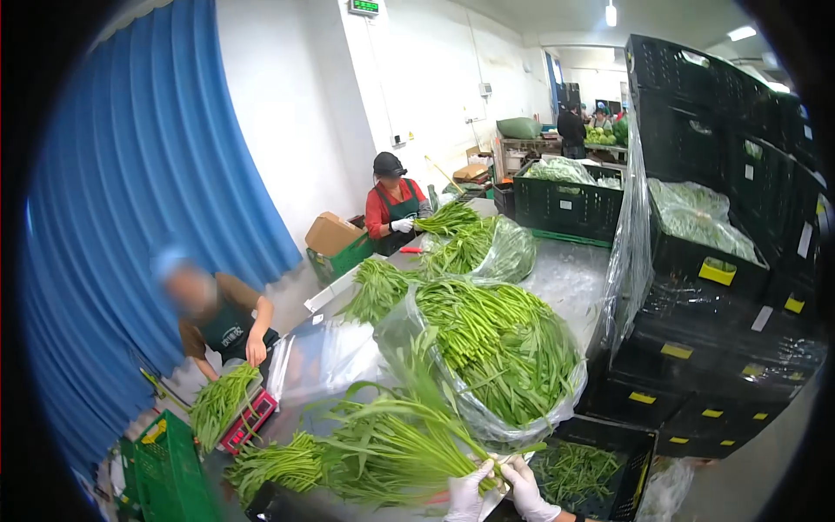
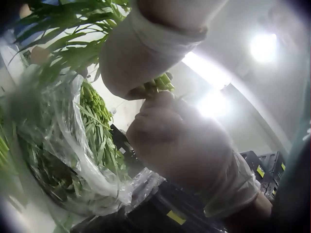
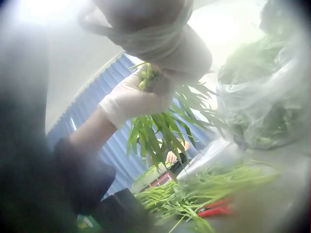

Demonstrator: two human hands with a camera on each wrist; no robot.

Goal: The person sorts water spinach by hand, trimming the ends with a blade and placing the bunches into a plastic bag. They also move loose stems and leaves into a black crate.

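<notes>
My gloved left hand grips the stems of a bunch of water spinach, its leaves fanning out to the left. Right beside it, my gloved right hand holds the same stems near their cut ends. Both wrist views show the two hands together around the stems. Below the hands in the right wrist view, loose water spinach lies on the table with a red-handled tool. A large plastic bag full of water spinach stands just beyond the hands.
Across the table, one person handles greens on a red scale; another works farther back. A black crate with loose leaves sits at right, below tall stacked black crates. Green crates stand at lower left.
</notes>
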